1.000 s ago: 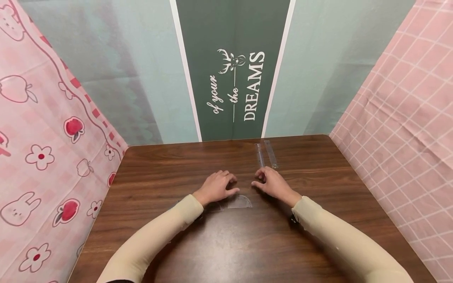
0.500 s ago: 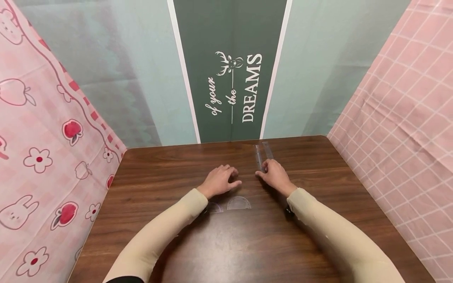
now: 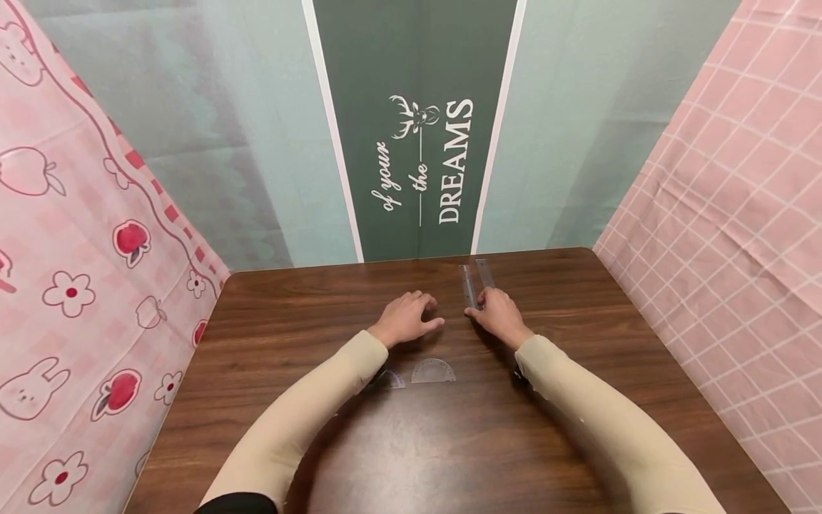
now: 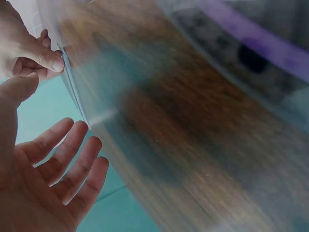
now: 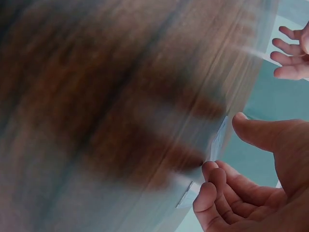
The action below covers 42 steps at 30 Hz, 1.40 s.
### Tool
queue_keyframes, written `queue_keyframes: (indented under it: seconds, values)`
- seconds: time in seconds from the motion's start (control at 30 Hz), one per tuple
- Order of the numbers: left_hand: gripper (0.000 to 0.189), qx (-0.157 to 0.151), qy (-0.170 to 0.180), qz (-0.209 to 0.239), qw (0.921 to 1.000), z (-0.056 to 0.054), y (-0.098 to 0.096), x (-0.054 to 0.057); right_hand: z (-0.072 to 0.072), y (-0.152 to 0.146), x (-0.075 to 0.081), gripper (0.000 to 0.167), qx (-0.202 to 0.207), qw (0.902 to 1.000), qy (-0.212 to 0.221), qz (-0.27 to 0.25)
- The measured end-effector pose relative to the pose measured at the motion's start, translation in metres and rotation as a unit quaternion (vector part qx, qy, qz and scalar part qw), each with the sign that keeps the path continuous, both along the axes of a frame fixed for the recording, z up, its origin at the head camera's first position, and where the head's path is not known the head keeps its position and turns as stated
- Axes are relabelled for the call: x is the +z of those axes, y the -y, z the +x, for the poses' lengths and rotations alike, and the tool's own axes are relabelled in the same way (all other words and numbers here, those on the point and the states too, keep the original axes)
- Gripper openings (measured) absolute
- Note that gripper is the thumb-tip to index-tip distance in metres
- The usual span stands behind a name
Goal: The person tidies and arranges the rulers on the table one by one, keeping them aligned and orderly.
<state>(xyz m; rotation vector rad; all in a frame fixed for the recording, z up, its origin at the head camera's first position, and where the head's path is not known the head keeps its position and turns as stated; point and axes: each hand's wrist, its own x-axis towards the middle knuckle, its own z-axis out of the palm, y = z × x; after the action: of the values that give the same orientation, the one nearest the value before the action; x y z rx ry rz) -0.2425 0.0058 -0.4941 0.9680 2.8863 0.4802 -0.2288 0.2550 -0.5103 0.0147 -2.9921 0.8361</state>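
Two clear rulers lie side by side toward the table's back. My right hand (image 3: pixel 503 318) is at the near end of the left ruler (image 3: pixel 468 283), its thumb on one side and curled fingers on the other. In the right wrist view this ruler (image 5: pixel 218 138) shows between thumb and fingers. The second ruler (image 3: pixel 484 272) is partly hidden behind the hand. Holding nothing, my left hand (image 3: pixel 406 318) hovers with loosely bent fingers over the wood. Nearer me lie a clear protractor (image 3: pixel 433 371) and a purple-marked protractor (image 3: pixel 394 380), the latter partly covered by the left wrist.
The brown wooden table (image 3: pixel 411 442) ends at a green hanging cloth (image 3: pixel 420 235). Pink patterned cloths hang on both sides. A purple-banded clear protractor (image 4: pixel 270 41) fills the upper right of the left wrist view.
My right hand has moved forward onto the left ruler's near end. The left hand has shifted forward and slightly right, uncovering more of the protractors.
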Motion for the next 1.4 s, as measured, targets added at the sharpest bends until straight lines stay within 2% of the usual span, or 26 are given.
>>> queue_keyframes:
  seconds: [0.23,0.37,0.6,0.73,0.87,1.0,1.2,1.4]
  values:
    - [0.054,0.009,0.016,-0.003,0.9998,-0.006,-0.009,0.002,-0.005,0.002,-0.002,0.039,-0.009,0.9999,0.007,0.007]
    - [0.054,0.010,0.014,-0.010,0.9998,-0.009,-0.015,0.001,-0.007,0.002,-0.003,0.036,-0.011,0.9999,0.009,0.007]
    - [0.055,0.009,0.016,-0.027,0.9995,-0.014,-0.024,0.000,-0.008,0.001,-0.003,0.047,-0.008,0.9999,0.015,0.004]
    - [0.055,0.013,0.018,-0.026,0.9994,-0.017,-0.028,0.001,-0.009,0.001,-0.003,0.046,0.000,0.9998,0.019,0.003]
    - [0.055,0.025,0.019,-0.025,0.9992,-0.021,-0.029,0.003,-0.009,0.002,-0.001,0.041,0.000,0.9996,0.026,0.005]
    - [0.055,0.043,0.035,-0.020,0.9983,-0.023,-0.029,0.005,-0.007,0.003,0.001,0.035,-0.003,0.9994,0.033,0.012]
    - [0.058,0.057,0.054,-0.025,0.9966,-0.024,-0.027,0.003,-0.005,0.004,0.004,0.032,-0.006,0.9983,0.053,0.023]
    - [0.065,0.073,0.057,-0.027,0.9953,-0.025,-0.024,0.002,-0.004,0.005,0.006,0.031,-0.004,0.9971,0.071,0.026]
